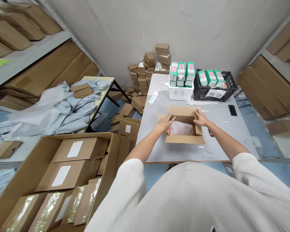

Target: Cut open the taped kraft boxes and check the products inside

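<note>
One rectangular brown cardboard box point(185, 139), pale pinkish oblong package point(181, 128) inside

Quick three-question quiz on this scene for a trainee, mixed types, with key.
1. What lies in the open carton by the right hand?
2. As seen, the black crate stands where relative to the white bin? a) left b) right c) in front
3. True or false: the right hand holds the phone.

Key: 1. A pale pinkish wrapped item. 2. b. 3. False; it is on the carton.
</note>
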A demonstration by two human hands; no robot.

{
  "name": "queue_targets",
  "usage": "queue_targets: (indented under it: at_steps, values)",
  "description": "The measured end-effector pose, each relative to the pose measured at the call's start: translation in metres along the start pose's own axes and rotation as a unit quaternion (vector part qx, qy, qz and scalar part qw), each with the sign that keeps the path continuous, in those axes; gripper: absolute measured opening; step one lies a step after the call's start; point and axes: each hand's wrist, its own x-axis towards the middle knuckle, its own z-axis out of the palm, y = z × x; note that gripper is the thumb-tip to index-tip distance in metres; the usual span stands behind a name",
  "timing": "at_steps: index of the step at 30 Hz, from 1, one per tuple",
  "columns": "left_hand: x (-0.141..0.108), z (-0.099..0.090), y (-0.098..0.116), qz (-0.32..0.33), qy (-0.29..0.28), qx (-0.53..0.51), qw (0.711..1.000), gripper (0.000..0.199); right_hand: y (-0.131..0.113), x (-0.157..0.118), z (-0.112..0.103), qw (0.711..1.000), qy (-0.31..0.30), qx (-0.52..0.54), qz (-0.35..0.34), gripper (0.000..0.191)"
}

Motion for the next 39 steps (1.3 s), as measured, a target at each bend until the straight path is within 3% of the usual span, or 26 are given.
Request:
queue_targets:
  at_steps: [3, 7, 13, 18, 23, 28, 32, 35, 39]
  values:
    - [0.006, 0.000, -0.007, -0.002, -0.014, -0.007, 1.000, 0.168, 0.008, -0.009, -0.007, 0.999, 0.020, 0.030, -0.033, 0.095]
    - [0.007, -0.001, -0.009, -0.006, -0.025, -0.008, 1.000, 0.166, 0.029, -0.030, -0.016, 0.993, 0.092, 0.062, -0.051, 0.088]
    - [-0.004, -0.003, -0.022, 0.019, -0.008, -0.027, 0.999, 0.165, 0.069, -0.064, -0.022, 0.987, 0.161, 0.030, -0.005, 0.082]
    - [-0.010, 0.000, -0.038, 0.020, -0.007, -0.027, 0.999, 0.162, 0.085, -0.072, -0.013, 0.988, 0.142, -0.037, 0.051, 0.078]
    - [-0.007, 0.004, -0.038, 0.022, -0.008, -0.046, 0.999, 0.164, 0.081, -0.068, -0.008, 0.985, 0.114, -0.097, 0.084, 0.074]
    - [-0.006, 0.007, -0.038, 0.040, 0.000, -0.053, 0.998, 0.165, 0.051, -0.059, -0.018, 0.981, 0.069, -0.177, 0.024, 0.064]
    - [-0.007, 0.010, -0.041, 0.050, -0.003, -0.041, 0.998, 0.165, -0.002, -0.045, -0.024, 0.970, 0.046, -0.235, -0.047, 0.055]
    - [-0.008, 0.012, -0.043, 0.063, 0.011, -0.053, 0.997, 0.163, -0.053, -0.035, -0.015, 0.961, 0.016, -0.240, -0.134, 0.049]
    - [-0.009, 0.015, -0.043, 0.062, 0.025, -0.058, 0.996, 0.163, -0.113, -0.026, 0.014, 0.937, -0.066, -0.241, -0.243, 0.048]
